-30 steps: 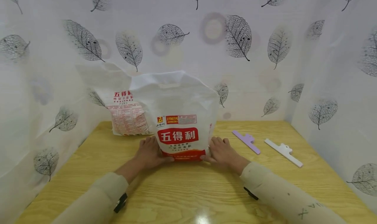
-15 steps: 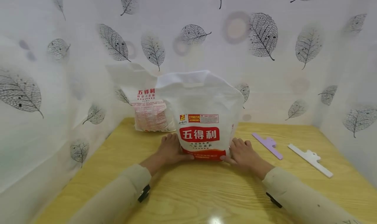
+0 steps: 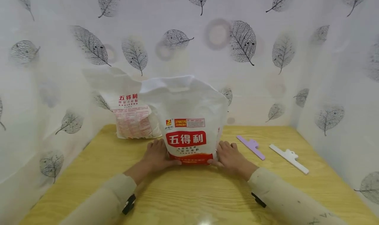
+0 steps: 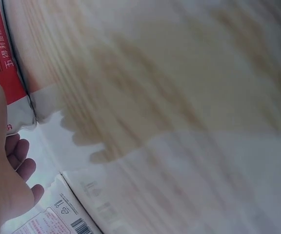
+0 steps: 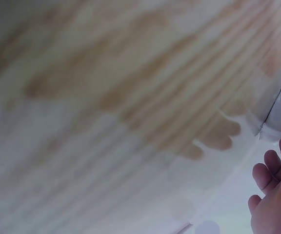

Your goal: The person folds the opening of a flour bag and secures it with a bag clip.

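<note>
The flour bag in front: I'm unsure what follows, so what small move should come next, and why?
Probably lift the right hand off the front flour bag toward the purple clip. Both hands, left hand too, only steady the bag's base; its top stands open and crumpled, and both clips lie unused beside it.

Your bench (image 3: 189,198) is light yellow wood with a plain grain, closed in on three sides by leaf-printed sheeting. A white flour bag (image 3: 188,126) with a red label stands upright near its middle. A second bag (image 3: 130,116) sits just behind it, toward your left. To your right lie a purple clip (image 3: 251,146) and a white clip (image 3: 289,158), near each other but apart.
</note>
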Demonstrator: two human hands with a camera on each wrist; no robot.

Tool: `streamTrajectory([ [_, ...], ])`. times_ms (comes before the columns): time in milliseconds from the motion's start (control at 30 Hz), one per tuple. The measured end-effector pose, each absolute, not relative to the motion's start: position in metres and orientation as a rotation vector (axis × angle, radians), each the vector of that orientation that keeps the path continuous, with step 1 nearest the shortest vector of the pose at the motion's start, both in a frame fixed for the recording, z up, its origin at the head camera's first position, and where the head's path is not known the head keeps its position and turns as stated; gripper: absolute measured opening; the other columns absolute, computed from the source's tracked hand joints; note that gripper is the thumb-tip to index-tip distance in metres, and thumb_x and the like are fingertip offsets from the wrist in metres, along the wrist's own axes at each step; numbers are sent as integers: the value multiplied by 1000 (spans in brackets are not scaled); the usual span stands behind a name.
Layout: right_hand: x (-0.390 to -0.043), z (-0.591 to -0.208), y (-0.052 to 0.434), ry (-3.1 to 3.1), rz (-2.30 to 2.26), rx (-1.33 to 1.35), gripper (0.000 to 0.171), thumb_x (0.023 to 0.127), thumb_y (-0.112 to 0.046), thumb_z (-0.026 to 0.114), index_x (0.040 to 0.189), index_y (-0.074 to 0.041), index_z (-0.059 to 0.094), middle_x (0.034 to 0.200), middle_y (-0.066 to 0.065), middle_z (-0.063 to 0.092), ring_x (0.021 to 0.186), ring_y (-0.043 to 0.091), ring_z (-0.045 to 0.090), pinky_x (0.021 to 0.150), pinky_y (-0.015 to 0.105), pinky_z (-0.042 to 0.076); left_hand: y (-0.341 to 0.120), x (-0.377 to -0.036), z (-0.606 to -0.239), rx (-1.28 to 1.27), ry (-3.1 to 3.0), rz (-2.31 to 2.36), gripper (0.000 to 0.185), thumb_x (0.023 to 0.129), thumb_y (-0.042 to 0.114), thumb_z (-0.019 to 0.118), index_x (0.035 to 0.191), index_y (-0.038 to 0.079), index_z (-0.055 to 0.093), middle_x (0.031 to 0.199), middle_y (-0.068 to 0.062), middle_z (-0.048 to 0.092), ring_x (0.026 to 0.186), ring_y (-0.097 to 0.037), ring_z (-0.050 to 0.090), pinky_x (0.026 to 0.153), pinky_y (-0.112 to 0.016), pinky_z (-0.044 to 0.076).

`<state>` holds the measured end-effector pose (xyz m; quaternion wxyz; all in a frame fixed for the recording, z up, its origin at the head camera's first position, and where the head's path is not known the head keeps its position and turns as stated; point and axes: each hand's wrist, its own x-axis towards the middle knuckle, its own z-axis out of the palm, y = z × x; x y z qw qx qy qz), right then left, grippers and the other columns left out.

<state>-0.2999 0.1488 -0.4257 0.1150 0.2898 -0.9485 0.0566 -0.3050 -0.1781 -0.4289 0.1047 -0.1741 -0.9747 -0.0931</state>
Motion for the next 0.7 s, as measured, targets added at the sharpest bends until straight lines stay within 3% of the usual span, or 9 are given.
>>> streamTrajectory([
  [533, -299, -434, 145, -2801, 189, 859, 71, 93, -70, 47, 138, -14, 47, 99, 0, 48, 95, 23, 43, 80, 38, 28, -180, -296, -434, -482, -2862, -292, 107, 66, 91, 59, 138, 13, 44, 115, -6, 56, 107, -27, 47, 89, -46, 36],
  [700, -301, -430, 155, -2763, 149, 818, 68, 92, -67, 53, 134, -13, 49, 100, 1, 50, 96, 24, 45, 77, 38, 28, -169, -306, -433, -503, -2860, -267, 109, 66, 94, 52, 138, 14, 43, 113, -5, 55, 107, -25, 48, 88, -43, 36],
])
